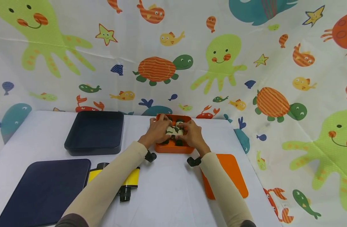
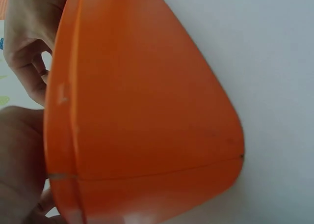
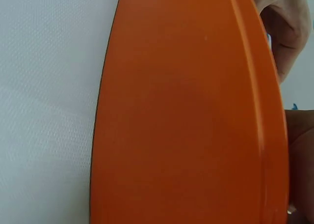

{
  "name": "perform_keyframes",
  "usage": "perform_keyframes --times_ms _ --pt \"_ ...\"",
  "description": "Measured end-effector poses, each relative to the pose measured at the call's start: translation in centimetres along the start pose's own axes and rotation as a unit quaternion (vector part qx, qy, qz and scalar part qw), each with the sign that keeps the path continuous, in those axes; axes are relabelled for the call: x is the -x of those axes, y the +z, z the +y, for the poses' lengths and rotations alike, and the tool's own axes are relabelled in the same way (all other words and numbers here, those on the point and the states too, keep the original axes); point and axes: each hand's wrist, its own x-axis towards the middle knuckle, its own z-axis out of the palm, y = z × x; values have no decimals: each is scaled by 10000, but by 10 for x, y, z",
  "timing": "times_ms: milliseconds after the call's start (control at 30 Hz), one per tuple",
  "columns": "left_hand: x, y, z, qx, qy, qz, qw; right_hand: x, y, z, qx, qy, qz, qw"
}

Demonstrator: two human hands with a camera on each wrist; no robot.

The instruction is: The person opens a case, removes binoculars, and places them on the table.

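In the head view, a cream toy with dark patches and several black round parts (image 1: 173, 130) sits within the orange box (image 1: 173, 149) at the back of the table. My left hand (image 1: 157, 130) grips the toy's left side, thumb toward me and fingers at the far side. From the right, my right hand (image 1: 192, 134) holds it in the same way. Both wrist views are mostly filled by the orange box's outer wall (image 2: 147, 96), with parts of the hands showing above its rim. The toy is hidden in those two views.
Left of the orange box stands a dark open box (image 1: 94, 151). A dark flat lid (image 1: 45, 192) lies nearer on the left. A yellow-and-black object (image 1: 131, 179) is partly under the left forearm, and an orange lid (image 1: 233, 173) under the right. A patterned sheet (image 1: 173, 31) hangs behind.
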Motion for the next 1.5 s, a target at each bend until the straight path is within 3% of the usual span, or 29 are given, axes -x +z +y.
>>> perform_keyframes --times_ms 200,600,867,1067,1500 --pt "4 0 0 195 51 292 9994 5 -3 -2 -221 26 203 9995" --pt "21 -27 14 830 269 915 9920 29 -36 -21 -433 -391 756 9954" --pt "49 -36 28 1174 299 1242 9848 57 -50 -33 -581 -668 782 9930" --pt "74 -38 40 1332 315 1474 9796 81 -50 -36 -726 -814 819 9907" --pt "128 -21 60 1525 145 1514 9765 136 -32 -36 -930 -731 723 9903"
